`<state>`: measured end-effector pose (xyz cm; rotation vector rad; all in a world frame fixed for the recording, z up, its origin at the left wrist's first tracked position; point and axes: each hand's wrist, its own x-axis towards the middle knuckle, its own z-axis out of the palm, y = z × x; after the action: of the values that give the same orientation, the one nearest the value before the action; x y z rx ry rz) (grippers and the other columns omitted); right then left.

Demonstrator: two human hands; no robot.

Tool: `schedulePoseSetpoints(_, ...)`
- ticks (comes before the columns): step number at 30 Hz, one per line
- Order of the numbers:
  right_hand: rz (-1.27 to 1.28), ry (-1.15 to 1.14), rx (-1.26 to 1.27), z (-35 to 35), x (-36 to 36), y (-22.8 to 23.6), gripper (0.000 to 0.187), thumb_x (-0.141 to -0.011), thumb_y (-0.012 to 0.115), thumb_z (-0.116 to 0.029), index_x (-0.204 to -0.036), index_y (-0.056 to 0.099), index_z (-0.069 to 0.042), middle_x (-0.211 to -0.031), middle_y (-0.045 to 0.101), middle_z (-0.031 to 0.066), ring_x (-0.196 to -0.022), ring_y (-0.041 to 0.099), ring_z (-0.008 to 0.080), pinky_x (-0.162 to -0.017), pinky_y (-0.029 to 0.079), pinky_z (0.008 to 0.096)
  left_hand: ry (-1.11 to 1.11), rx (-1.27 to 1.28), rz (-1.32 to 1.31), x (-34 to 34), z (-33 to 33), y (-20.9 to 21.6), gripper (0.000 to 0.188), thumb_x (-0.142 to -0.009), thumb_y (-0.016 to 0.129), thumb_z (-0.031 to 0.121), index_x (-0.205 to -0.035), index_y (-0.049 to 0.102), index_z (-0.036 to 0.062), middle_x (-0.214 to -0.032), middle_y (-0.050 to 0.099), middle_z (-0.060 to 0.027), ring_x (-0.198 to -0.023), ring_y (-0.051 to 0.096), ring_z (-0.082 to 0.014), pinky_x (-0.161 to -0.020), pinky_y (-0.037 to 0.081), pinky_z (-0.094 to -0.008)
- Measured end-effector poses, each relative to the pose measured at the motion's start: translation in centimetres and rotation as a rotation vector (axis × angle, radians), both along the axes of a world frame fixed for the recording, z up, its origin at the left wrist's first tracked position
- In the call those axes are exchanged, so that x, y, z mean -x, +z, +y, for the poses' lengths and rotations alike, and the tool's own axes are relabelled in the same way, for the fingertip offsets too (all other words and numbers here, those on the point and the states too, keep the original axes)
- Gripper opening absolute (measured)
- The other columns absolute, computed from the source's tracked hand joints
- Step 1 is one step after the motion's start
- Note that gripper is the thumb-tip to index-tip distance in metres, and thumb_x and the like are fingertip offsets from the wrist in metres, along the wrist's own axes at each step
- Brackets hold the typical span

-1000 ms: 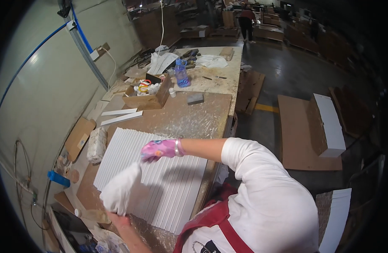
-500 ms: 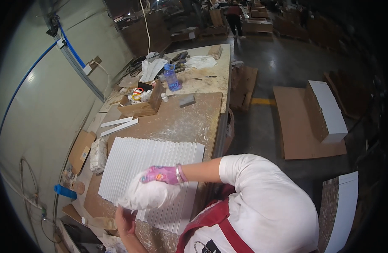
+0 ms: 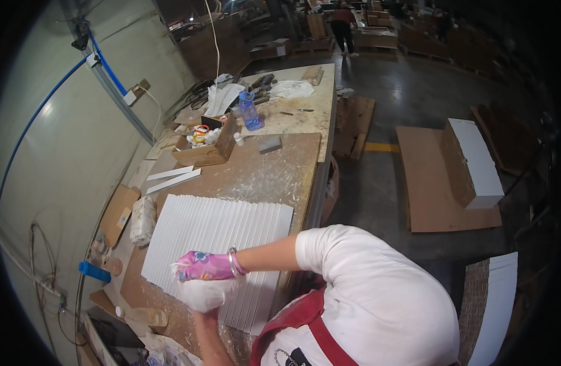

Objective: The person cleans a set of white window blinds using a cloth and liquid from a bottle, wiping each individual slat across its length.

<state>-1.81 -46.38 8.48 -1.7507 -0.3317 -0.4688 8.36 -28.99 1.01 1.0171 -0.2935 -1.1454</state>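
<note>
My right hand (image 3: 204,266), in a pink patterned glove with a bracelet at the wrist, grips a bunched white cloth (image 3: 206,293). My bare left hand (image 3: 205,315) meets the cloth from below, its fingers hidden behind it. Beneath both hands lies a row of narrow white strips (image 3: 222,219), set side by side on the brown work board (image 3: 231,183). The cloth and my right forearm cover part of the strips.
Beyond the strips are two loose white strips (image 3: 173,181), a wooden box (image 3: 204,155) of small items, a grey block (image 3: 269,144) and a blue bottle (image 3: 250,113). A wrapped roll (image 3: 143,222) lies left. Right, on the floor, sits a long white-topped stack (image 3: 475,165).
My right hand has moved left and toward me, and its grip has turned over the cloth. My left hand has shifted right, under the cloth. The cloth looks more tightly bunched.
</note>
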Motion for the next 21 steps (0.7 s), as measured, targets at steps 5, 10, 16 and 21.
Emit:
schedulePoseSetpoints(5, 0.04, 0.135, -0.289, -2.1, -0.1, -1.3, 0.028, -0.089, 0.053, -0.029, -0.101, 0.061, -0.005, -0.101, 0.06, 0.0132, -0.096, 0.06, 0.0264, -0.086, 0.048, 0.0383, 0.204, 0.292, 0.135, 2.8, -0.6, 1.9, 0.049, -0.098, 0.046, 0.033, -0.138, 0.045, 0.0031, -0.137, 0.051, -0.0161, -0.124, 0.051, -0.0314, -0.107, 0.041, -0.05)
schedulePoseSetpoints(10, 0.394, -0.032, -0.158, -4.2, 2.2, -5.9, 0.043, -0.088, 0.064, -0.045, -0.107, 0.061, -0.007, -0.109, 0.061, 0.0049, -0.107, 0.054, 0.014, -0.078, 0.051, 0.0317, 0.262, 0.229, 0.223, -0.7, 1.1, 3.8, 0.044, -0.1, 0.041, 0.026, -0.133, 0.047, -0.0025, -0.132, 0.055, -0.0205, -0.118, 0.056, -0.0347, -0.104, 0.045, -0.0509)
schedulePoseSetpoints(16, 0.679, 0.231, -1.058, -2.2, 1.8, -8.2, 0.038, -0.088, 0.065, -0.045, -0.107, 0.057, -0.014, -0.089, 0.055, -0.0004, -0.087, 0.051, 0.0141, -0.08, 0.05, 0.0334, 0.274, 0.267, -0.032, -3.2, 0.8, 1.6, 0.041, -0.1, 0.045, 0.034, -0.12, 0.056, 0.0003, -0.118, 0.061, -0.0143, -0.109, 0.061, -0.0284, -0.093, 0.052, -0.0461)
schedulePoseSetpoints(21, 0.514, 0.512, -1.482, 1.4, 4.0, -4.5, 0.021, -0.094, 0.063, -0.024, -0.099, 0.064, -0.003, -0.084, 0.066, 0.0015, -0.072, 0.064, 0.0128, -0.076, 0.053, 0.0298, 0.337, 0.069, -0.252, 0.1, -0.2, 4.2, 0.035, -0.099, 0.047, 0.028, -0.117, 0.054, -0.0016, -0.111, 0.062, -0.0126, -0.1, 0.063, -0.0249, -0.084, 0.054, -0.0394)
